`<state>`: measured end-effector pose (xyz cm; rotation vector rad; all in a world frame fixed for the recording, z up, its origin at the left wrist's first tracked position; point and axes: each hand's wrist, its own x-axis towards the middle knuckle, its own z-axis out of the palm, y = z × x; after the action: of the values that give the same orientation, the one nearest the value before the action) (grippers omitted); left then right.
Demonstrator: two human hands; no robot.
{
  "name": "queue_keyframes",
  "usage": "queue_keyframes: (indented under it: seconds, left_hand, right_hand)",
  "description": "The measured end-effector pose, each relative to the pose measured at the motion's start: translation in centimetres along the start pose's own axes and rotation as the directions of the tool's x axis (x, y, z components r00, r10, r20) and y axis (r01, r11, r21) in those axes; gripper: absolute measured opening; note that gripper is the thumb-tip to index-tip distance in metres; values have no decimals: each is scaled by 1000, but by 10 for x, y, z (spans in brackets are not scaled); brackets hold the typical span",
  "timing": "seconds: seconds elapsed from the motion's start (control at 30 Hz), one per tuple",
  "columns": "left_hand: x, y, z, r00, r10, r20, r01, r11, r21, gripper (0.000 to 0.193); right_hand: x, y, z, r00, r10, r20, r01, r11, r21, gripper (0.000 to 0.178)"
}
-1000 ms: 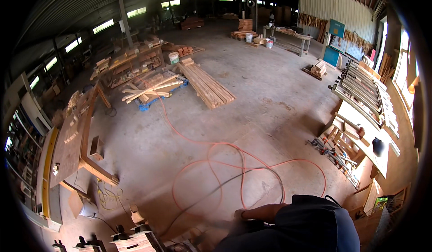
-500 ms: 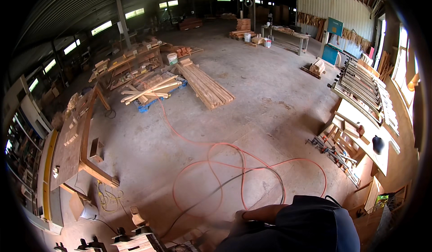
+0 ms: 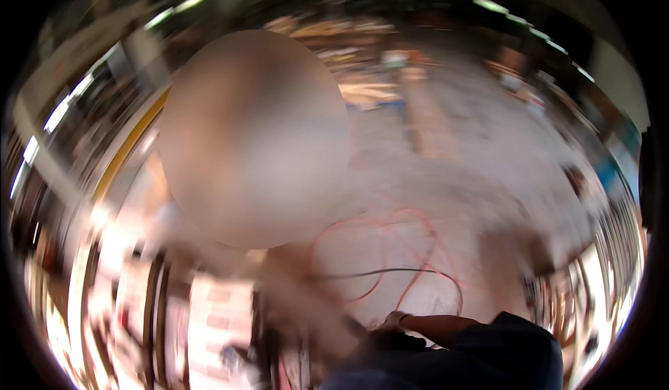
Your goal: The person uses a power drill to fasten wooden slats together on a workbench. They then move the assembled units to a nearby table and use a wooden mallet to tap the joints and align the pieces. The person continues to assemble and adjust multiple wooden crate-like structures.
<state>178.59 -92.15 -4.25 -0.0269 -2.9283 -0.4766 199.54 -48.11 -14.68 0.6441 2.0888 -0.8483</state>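
Observation:
My right forearm reaches in from a dark sleeve at the lower middle, and my right hand [image 3: 394, 319] is small and low in front of my body. A band circles its wrist. The fingers are too unclear to tell whether they hold anything. A smeared brown streak, seemingly my left forearm [image 3: 310, 310], runs up and to the left, and its hand is lost in blur. Nearest to it are pale wooden boards [image 3: 217, 331] between dark clamp bars [image 3: 155, 320] at the lower left. A large round blurred patch hides what is above the arm.
A red hose [image 3: 411, 212] lies looped on the concrete floor [image 3: 488, 174], crossed by a black cable [image 3: 394, 271]. Stacked lumber [image 3: 426, 121] stands farther off. A smeared clamp rack [image 3: 617, 250] is at the right, and a yellow beam [image 3: 132, 142] at the left.
The view has swung to the left, so the floor, hose and lumber sit farther right. More of the boards and clamps at the lower left shows. The brown arm-like streak has come in.

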Motion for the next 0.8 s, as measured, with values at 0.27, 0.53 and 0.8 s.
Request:
queue_keyframes:
  seconds: [0.27, 0.53, 0.8]
  left_hand:
    - [-101, 34, -27, 997, -63, -48, 60, 995, -75, 85]
    - [-194, 27, -69, 876, -421, -236, 412, 907, -90, 73]
    - [-219, -40, -108, 734, -577, -357, 575, 809, -126, 66]
  right_hand:
    - [15, -116, -79, 915, -402, -23, 383, 885, -265, 44]
    - [-31, -347, -53, 153, -984, -89, 920, 174, -350, 37]
    - [4, -458, 47, 294, -954, 58, 772, 201, -602, 84]
